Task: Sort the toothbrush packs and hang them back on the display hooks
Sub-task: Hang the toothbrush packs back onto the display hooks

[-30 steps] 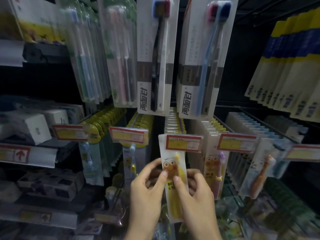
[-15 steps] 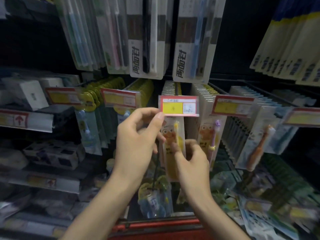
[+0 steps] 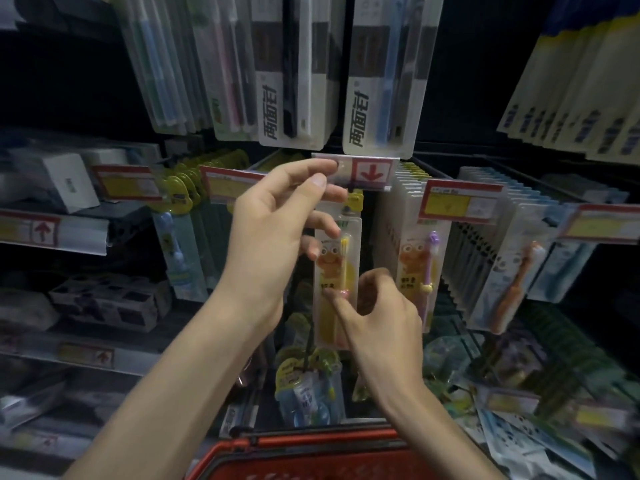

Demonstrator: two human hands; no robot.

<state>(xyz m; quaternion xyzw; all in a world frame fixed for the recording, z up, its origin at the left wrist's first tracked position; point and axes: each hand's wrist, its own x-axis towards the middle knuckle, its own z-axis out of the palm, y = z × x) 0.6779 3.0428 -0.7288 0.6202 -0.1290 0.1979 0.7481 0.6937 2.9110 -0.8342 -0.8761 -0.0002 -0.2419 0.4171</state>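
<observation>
Head view: the left hand [image 3: 277,233] pinches the price tag [image 3: 353,173] with thumb and finger and tips it up, so the hook under it is free. Just below that hand hangs the yellow toothbrush pack [image 3: 337,271]. The right hand [image 3: 377,313] is half curled, fingertips pressing the low part of the pack, not wrapped round it. To do this well, I think the tag must be kept up and the pack pushed straight back along the hook, gently, with its hole on the wire.
</observation>
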